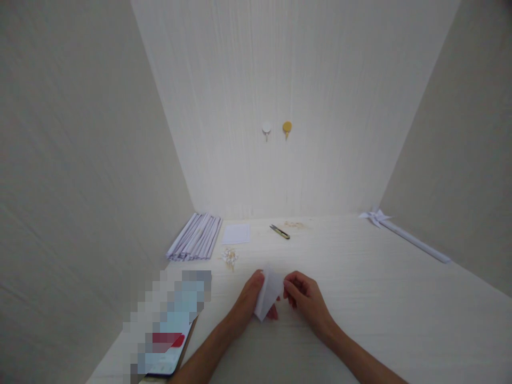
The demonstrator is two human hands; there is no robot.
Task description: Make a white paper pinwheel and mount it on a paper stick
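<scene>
Near the front of the white table, my left hand (251, 294) is closed around a folded piece of white paper (269, 292), its thumb on the near face and fingertips showing below. At the paper's right edge, my right hand (306, 293) has its fingers curled in a pinch; whether it grips the paper corner or some small thing is too small to tell. Beyond my left hand lies a little heap of white-headed pins (230, 257). Thread snips (279, 232) lie farther back, beside a flat stack of square white paper (236, 234).
Rolled paper sticks (195, 237) are piled at the back left. A paper pinwheel (376, 216) on a paper stick (416, 241) leans along the right wall. A partly blurred phone (172, 341) stands at the left front. Two hooks (287, 127) hang on the back wall.
</scene>
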